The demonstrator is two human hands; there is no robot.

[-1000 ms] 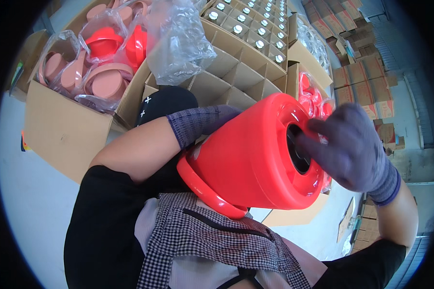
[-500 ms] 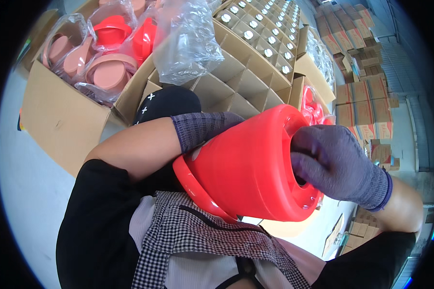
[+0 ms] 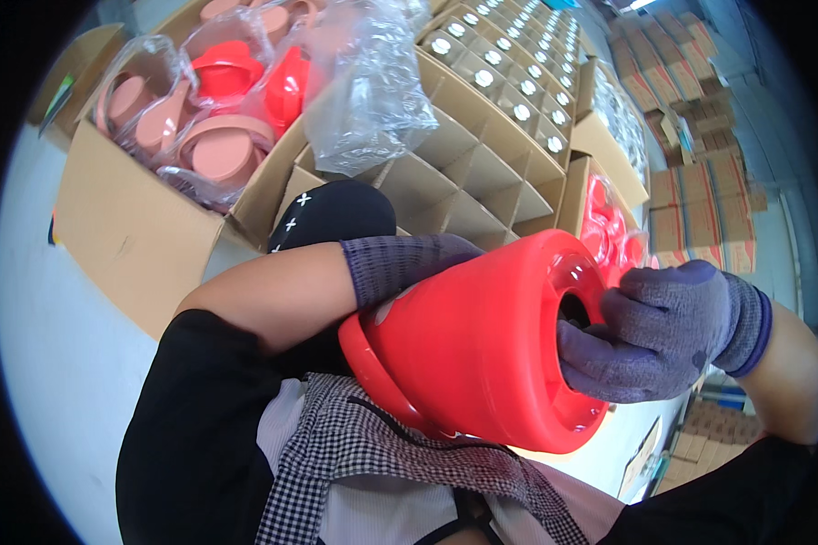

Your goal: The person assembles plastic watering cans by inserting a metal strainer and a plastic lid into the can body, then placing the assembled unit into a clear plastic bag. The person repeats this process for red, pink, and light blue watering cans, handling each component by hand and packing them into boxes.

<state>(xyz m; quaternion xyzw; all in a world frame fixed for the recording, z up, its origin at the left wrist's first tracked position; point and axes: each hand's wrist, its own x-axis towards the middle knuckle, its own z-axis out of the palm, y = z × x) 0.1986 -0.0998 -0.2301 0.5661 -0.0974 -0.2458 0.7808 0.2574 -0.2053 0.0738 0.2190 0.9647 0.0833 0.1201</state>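
Observation:
A red plastic jug body [image 3: 454, 336], likely of a vacuum flask, lies tilted across my lap with its round recessed end facing right. Its curved red handle [image 3: 377, 372] is on the side nearest me. My left hand [image 3: 418, 256], in a purple-grey knit glove, holds the jug from its far side; the fingertips are hidden behind it. At the dark hole in the recessed end is my gloved right hand [image 3: 659, 331], fingers bent and partly inside the rim. Whatever those fingers pinch is hidden.
An open carton [image 3: 136, 236] at left holds pink and red plastic parts in clear bags. Ahead stands a divided carton [image 3: 463, 173] with crumpled clear plastic [image 3: 368, 91] over its edge. Beyond are white-topped pieces in compartments [image 3: 509, 77] and stacked cartons [image 3: 700, 209].
My right hand has drawn back slightly from the hole and turned, showing more of the recess. The whole scene, jug included, sits slightly lower and further right in the view.

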